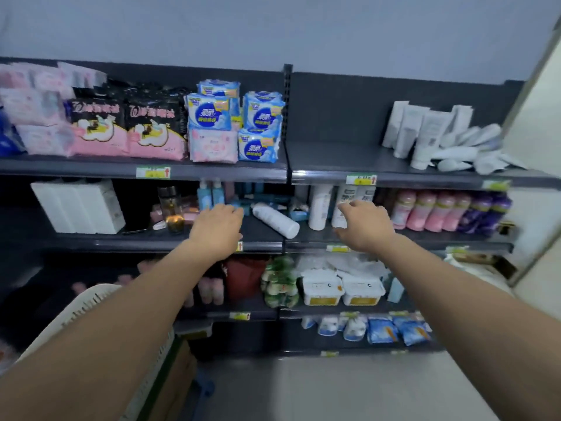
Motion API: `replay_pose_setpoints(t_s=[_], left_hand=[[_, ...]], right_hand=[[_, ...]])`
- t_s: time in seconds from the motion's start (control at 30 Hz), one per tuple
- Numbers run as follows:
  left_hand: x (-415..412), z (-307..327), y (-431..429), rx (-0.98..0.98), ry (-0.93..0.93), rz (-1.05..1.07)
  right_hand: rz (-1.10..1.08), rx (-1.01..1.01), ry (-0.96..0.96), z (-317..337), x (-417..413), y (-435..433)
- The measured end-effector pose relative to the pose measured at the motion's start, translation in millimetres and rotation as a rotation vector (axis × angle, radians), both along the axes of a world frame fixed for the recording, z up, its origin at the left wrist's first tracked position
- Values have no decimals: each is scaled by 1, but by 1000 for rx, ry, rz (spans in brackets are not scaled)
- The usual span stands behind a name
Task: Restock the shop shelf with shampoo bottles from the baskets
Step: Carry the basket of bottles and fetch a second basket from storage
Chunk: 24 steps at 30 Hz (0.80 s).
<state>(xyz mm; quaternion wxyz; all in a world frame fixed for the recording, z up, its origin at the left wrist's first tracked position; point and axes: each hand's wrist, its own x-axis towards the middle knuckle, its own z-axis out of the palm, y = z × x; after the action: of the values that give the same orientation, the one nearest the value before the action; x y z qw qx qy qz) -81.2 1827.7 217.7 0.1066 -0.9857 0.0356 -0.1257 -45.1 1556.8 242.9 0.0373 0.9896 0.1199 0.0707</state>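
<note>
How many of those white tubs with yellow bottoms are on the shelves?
2. The left tub and the right tub stand side by side on the third shelf down, below the right hand. Others may be hidden behind.

Of the person only two arms show, the left forearm (121, 329) and the right forearm (470, 305), both bare along their whole visible length with no cloth on them, each ending in bare hands, the left hand (217, 227) and the right hand (365, 226)
</note>
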Motion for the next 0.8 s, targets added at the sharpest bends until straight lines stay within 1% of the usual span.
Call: replay_pose_setpoints(t_s=[0.2, 0.37, 0.5, 0.57, 0.63, 0.73, 0.8], left_hand=[[24, 13, -88, 3, -2, -183], [35, 23, -178, 0, -4, -315], [37, 28, -260, -30, -31, -408], [33, 32, -306, -50, -8, -446], [30, 31, -369, -55, -20, -535], [32, 30, -397, -69, -4, -536], [31, 27, -432, -76, -18, -579]], right_hand=[[-189, 12, -13, 8, -32, -90], [-328, -4, -15, 10, -56, -174], [-418, 12, -26, 17, -81, -247], [-463, 13, -26, 17, -93, -287], [-546, 10, -29, 16, -111, -343], [-545, 10, -41, 15, -120, -370], [-581, -1, -32, 16, -133, -401]])
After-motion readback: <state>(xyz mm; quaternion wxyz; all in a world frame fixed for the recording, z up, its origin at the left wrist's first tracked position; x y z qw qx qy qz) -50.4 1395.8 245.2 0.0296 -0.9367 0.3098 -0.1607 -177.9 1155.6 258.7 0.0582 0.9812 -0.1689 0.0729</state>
